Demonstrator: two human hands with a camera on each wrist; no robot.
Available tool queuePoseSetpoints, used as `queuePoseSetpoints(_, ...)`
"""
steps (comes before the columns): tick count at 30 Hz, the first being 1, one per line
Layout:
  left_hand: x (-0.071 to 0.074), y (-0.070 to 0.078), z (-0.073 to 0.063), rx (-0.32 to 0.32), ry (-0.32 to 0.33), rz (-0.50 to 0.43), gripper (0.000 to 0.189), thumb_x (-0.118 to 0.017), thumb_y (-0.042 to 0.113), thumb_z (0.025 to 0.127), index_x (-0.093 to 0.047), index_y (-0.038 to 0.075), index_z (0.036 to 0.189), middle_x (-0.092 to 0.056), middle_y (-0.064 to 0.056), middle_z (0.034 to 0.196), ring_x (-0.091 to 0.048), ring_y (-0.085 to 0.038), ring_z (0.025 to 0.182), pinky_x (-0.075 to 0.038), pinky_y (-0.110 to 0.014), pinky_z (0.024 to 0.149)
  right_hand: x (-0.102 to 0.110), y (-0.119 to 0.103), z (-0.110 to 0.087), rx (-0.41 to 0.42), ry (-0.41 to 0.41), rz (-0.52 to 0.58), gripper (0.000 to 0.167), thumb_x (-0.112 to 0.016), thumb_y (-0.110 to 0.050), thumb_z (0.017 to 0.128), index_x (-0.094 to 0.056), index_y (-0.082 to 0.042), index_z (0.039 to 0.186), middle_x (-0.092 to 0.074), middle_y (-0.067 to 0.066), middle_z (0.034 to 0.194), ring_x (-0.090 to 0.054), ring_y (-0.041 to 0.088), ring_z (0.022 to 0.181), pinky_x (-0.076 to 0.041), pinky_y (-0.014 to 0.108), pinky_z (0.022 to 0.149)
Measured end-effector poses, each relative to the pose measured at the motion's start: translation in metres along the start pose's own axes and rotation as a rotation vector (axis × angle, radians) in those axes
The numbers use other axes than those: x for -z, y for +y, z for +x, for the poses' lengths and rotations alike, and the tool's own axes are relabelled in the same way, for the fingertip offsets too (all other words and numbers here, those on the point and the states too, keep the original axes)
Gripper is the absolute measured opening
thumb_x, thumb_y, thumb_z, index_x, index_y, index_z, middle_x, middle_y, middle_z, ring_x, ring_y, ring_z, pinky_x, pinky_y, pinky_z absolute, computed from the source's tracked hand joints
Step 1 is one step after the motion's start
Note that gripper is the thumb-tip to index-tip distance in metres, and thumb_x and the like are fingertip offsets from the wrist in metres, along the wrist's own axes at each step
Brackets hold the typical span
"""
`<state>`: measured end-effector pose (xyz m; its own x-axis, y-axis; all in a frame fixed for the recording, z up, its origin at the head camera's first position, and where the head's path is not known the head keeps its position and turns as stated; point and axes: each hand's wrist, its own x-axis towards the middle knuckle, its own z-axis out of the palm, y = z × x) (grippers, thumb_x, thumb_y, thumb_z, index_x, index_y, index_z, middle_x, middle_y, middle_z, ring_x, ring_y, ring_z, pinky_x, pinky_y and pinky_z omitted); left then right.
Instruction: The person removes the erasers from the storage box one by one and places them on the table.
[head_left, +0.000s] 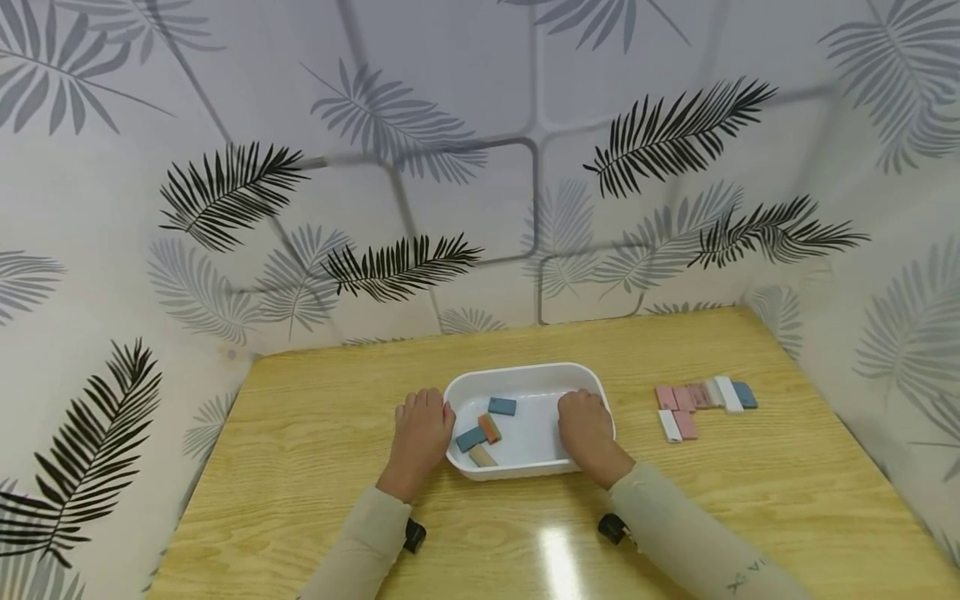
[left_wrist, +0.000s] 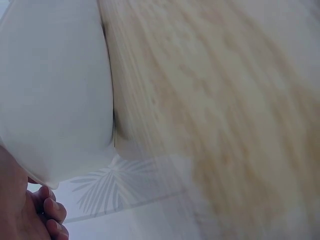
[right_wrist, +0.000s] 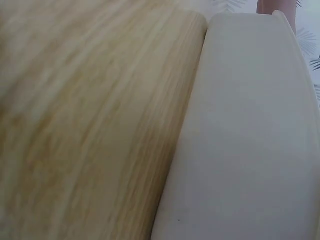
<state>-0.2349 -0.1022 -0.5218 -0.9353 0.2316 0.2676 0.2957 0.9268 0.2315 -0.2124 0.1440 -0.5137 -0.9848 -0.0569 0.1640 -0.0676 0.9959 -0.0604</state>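
Resting on the wooden table (head_left: 315, 450), a smooth white tray (head_left: 536, 471) is sitting between the two hands in the head view, its rectangle rounding off softly at the corners. The left hand (head_left: 422, 429) is gripping its left end, the thumb lying at the rim; the right hand (head_left: 587, 429) is closing in a fist over the rim at the right end. Inside, four small oblong blocks are lying toward the left half: one blue-grey block (head_left: 502, 406) is lying apart near the back, while a second blue-grey block (head_left: 470, 440) is meeting an orange block (head_left: 489, 428) with a paler edge, and a beige block (head_left: 482, 456) is lying near the front wall. Right of the tray, well apart from it, flat pink, white and blue pieces (head_left: 684, 398) are lying close together in two rows on the yellowish, streaky grain. Behind, a pale leaf-printed covering (head_left: 465, 200) is hanging in soft folds.

In the left wrist view, the tray's plain outer wall is curving down to the blurred wood, and the left hand's fingers are curling beside the rim at a corner.

In the right wrist view, the wall is showing smooth and slightly bowed along the table; the right hand's grip is not showing clearly there.
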Motion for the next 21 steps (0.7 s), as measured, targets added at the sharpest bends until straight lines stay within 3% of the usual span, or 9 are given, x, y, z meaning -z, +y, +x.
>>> queuePoseSetpoints(11,0.0023,0.0002,0.0016,0.0,-0.004,0.001,0.023,-0.039,0.024,0.097,-0.046,0.006,0.085,-0.04,-0.004,0.077,-0.035,-0.022,0.073,-0.026,-0.034,0.064,-0.0017,0.0065,0.0027,0.079,0.054,0.079,0.018,-0.068,-0.008,0.073,-0.054,-0.002,0.064,-0.052,0.013,0.063,-0.054,0.029,0.061,-0.044,0.04,0.057)
queuePoseSetpoints(16,0.0014,-0.0001,0.0017,0.007,-0.012,0.003,0.022,-0.041,0.024,0.097,-0.048,0.005,0.087,-0.042,-0.004,0.078,-0.036,-0.022,0.075,-0.026,-0.034,0.065,-0.0024,0.0059,0.0051,0.016,-0.031,0.197,0.025,-0.069,-0.012,0.079,-0.05,-0.006,0.065,-0.048,0.007,0.063,-0.049,0.023,0.06,-0.043,0.036,0.057)
queuePoseSetpoints(21,0.0001,-0.0004,0.0012,0.005,-0.013,0.01,0.022,-0.041,0.024,0.097,-0.049,0.005,0.089,-0.042,-0.004,0.079,-0.037,-0.022,0.075,-0.027,-0.034,0.065,-0.0037,0.0062,0.0076,-0.052,-0.108,0.353,0.022,-0.072,-0.014,0.076,-0.052,-0.008,0.069,-0.047,0.004,0.066,-0.045,0.02,0.063,-0.04,0.032,0.06)
